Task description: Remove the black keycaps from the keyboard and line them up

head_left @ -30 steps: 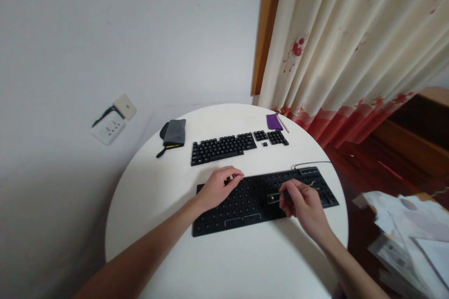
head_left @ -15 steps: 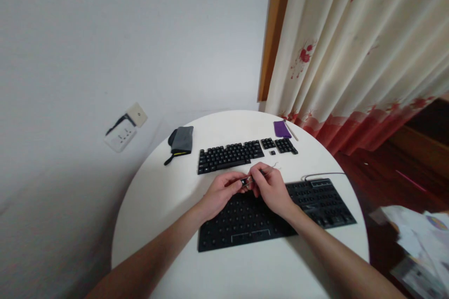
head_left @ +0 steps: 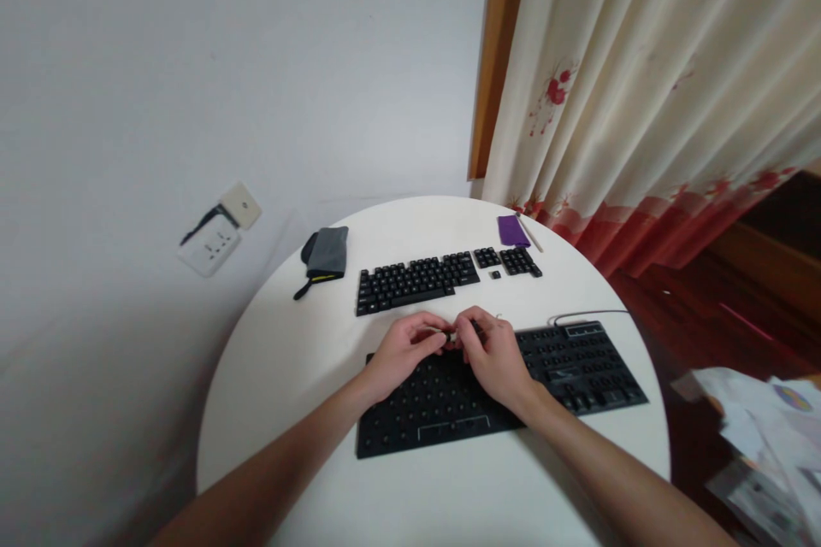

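Note:
Above the black keyboard base (head_left: 581, 367), whose keycaps are off, my two hands meet with fingertips close together. My left hand (head_left: 405, 352) pinches a small black keycap (head_left: 447, 337) between thumb and fingers. The fingers of my right hand (head_left: 493, 359) are closed on a thin wire keycap puller (head_left: 499, 318); its wire end shows just past the knuckles. Most of the puller is hidden in the hand. Beyond my hands lie the removed black keycaps (head_left: 414, 282), set out in keyboard order, and one loose keycap (head_left: 495, 274) sits apart from the blocks.
A grey pouch (head_left: 328, 252) lies at the table's left rear. A purple cloth (head_left: 513, 231) and a slim brush-like stick (head_left: 529, 233) are at the back right. The keyboard's cable (head_left: 590, 313) runs off the right edge of the round white table (head_left: 269, 410).
My fingers have drawn closer round the keycap, which now shows less. Less of the puller's wire sticks out of my right hand. The view has shifted slightly.

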The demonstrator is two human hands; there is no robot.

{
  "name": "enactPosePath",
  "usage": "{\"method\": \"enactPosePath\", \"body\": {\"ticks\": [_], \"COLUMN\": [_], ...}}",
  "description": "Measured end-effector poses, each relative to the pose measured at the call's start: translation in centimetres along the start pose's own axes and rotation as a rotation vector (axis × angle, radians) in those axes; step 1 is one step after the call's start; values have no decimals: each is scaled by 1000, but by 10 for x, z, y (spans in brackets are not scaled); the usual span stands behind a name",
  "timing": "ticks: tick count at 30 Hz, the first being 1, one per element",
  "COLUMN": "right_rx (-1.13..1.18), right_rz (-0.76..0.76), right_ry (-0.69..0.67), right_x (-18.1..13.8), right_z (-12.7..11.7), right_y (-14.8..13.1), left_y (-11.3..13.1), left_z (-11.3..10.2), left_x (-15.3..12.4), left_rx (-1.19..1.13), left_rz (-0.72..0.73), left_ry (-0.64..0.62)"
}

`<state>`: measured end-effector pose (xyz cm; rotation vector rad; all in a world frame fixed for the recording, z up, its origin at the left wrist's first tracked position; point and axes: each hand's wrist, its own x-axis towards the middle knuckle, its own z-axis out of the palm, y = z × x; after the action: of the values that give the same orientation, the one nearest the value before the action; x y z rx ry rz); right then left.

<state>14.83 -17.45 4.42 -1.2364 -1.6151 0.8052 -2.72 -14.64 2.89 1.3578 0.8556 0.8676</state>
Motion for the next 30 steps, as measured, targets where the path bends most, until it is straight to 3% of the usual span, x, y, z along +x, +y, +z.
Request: {"method": "enactPosePath", "body": {"ticks": [11,19,25,30], "right_rx": [123,-57,-67,-127], "right_rz": [139,-25,-127,-134], "right_ry": [60,81,-135,-133], "right_x": [0,5,4,3], "right_z": [7,-4,-4,-3], "right_y": [11,7,6,6], "left_y": [-6,-4,-5,-5], "left_z": [5,-2,-2,-2], "left_x": [0,1,0,0], "left_rx": [106,279,255,256], "left_rz": [101,213,259,261], "left_ry": [100,205,221,251]}}
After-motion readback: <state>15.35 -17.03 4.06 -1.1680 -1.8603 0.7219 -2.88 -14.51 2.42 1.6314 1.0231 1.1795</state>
